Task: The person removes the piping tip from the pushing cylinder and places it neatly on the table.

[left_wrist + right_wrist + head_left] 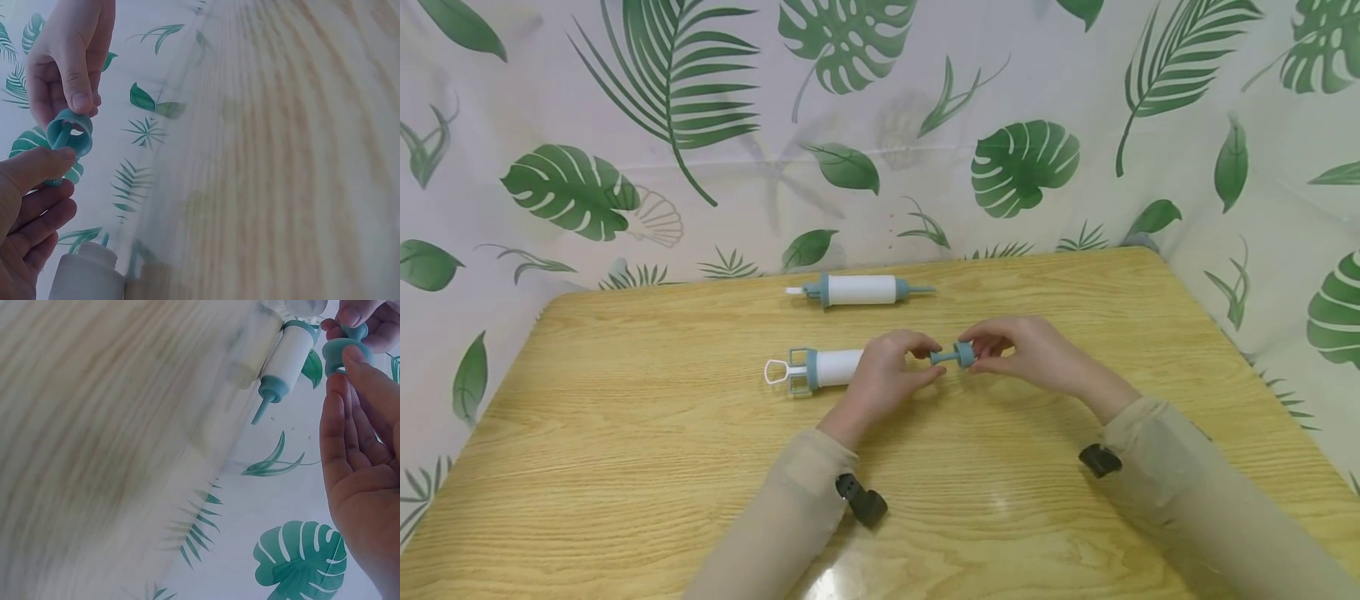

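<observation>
A teal screw-cap ring (966, 355) with a thin teal stem (947, 357) is held between both hands just above the table. The left hand (891, 373) pinches the stem's end between thumb and fingers. At the opposite side, my right hand (1032, 354) grips the ring by its rim. The left wrist view shows the open ring (70, 132) with the stem inside it; I cannot tell whether they are one piece. Beside and partly behind the left hand lies a syringe-like white tube (838, 367) with a teal collar and white loop handle; its right end is hidden.
Farther back on the wooden table (647, 467) lies a second syringe-like white tube (861, 289), fitted with a teal nozzle pointing right. A white leaf-printed sheet (917, 158) hangs behind the table. Dark cameras (862, 502) are strapped to both sleeves.
</observation>
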`<state>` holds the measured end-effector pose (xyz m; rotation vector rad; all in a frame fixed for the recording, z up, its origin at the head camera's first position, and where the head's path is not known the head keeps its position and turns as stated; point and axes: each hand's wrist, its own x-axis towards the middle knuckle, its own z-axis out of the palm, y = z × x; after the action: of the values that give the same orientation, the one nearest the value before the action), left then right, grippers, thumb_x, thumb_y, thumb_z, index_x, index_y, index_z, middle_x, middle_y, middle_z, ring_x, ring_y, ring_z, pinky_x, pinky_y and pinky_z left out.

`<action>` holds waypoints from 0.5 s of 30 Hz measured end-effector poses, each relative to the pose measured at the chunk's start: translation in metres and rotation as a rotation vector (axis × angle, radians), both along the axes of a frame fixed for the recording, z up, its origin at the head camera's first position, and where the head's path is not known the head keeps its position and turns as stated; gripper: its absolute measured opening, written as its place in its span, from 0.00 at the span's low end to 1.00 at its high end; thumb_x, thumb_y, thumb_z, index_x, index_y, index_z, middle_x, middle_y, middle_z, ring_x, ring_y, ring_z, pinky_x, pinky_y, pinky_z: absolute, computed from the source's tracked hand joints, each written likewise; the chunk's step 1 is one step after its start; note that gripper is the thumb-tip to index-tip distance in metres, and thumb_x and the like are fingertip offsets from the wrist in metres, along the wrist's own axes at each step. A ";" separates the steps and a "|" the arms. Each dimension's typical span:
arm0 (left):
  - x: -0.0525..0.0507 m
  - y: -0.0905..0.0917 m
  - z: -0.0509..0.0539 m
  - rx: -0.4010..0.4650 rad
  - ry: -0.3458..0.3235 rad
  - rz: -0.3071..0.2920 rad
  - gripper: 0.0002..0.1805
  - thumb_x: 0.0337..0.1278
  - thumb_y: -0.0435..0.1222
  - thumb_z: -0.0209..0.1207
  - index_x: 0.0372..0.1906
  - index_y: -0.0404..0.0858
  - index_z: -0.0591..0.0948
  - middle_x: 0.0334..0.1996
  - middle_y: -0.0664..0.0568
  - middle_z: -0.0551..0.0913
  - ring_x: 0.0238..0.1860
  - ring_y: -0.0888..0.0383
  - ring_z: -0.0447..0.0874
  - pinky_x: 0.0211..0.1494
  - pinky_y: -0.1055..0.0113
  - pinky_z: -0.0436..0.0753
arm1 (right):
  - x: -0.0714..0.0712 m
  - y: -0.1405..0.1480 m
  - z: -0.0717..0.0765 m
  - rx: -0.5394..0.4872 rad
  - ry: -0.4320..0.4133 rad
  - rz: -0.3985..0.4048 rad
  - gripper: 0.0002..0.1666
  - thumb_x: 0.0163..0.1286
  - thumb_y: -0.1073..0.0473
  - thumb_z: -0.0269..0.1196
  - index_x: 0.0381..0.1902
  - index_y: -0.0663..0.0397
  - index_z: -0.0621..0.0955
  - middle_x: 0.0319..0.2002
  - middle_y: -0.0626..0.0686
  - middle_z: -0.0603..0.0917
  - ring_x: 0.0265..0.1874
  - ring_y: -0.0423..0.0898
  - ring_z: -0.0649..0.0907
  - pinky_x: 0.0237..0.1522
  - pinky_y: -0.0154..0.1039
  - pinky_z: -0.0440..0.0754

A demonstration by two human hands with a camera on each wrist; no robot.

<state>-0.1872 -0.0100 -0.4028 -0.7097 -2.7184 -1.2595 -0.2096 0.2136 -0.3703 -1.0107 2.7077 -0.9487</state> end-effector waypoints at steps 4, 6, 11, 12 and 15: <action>-0.001 0.000 -0.001 0.006 0.004 0.006 0.13 0.54 0.37 0.67 0.43 0.36 0.85 0.39 0.49 0.85 0.41 0.58 0.80 0.46 0.65 0.78 | -0.001 0.004 -0.002 0.002 0.011 0.000 0.21 0.57 0.64 0.71 0.49 0.58 0.82 0.30 0.42 0.83 0.31 0.38 0.82 0.38 0.41 0.82; -0.002 0.000 -0.002 0.004 0.003 0.008 0.13 0.54 0.38 0.67 0.43 0.36 0.85 0.40 0.49 0.85 0.41 0.58 0.80 0.46 0.65 0.78 | -0.001 0.006 -0.002 0.004 0.012 -0.003 0.21 0.57 0.65 0.71 0.49 0.58 0.82 0.30 0.42 0.83 0.32 0.38 0.82 0.38 0.41 0.82; -0.002 0.000 -0.003 -0.008 0.000 0.014 0.13 0.55 0.38 0.67 0.44 0.37 0.85 0.40 0.50 0.85 0.42 0.58 0.80 0.47 0.65 0.78 | -0.001 0.009 -0.002 0.013 0.016 -0.016 0.21 0.57 0.65 0.71 0.49 0.59 0.82 0.30 0.43 0.84 0.32 0.39 0.82 0.38 0.42 0.82; -0.002 0.000 -0.003 -0.013 -0.001 0.016 0.13 0.55 0.38 0.67 0.44 0.37 0.85 0.40 0.50 0.85 0.42 0.58 0.80 0.47 0.65 0.78 | -0.001 0.010 -0.001 0.014 0.014 -0.020 0.21 0.57 0.65 0.71 0.49 0.59 0.82 0.30 0.43 0.84 0.32 0.39 0.82 0.38 0.41 0.82; -0.002 -0.001 -0.002 -0.022 -0.011 0.021 0.13 0.56 0.38 0.66 0.45 0.37 0.85 0.41 0.50 0.85 0.43 0.57 0.80 0.48 0.65 0.78 | 0.000 0.013 -0.001 0.014 0.006 -0.029 0.20 0.57 0.66 0.70 0.49 0.60 0.82 0.31 0.44 0.84 0.32 0.40 0.82 0.39 0.41 0.82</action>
<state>-0.1891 -0.0105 -0.4052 -0.6762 -2.7448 -1.2347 -0.2100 0.2264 -0.3708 -0.9756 2.7377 -0.9318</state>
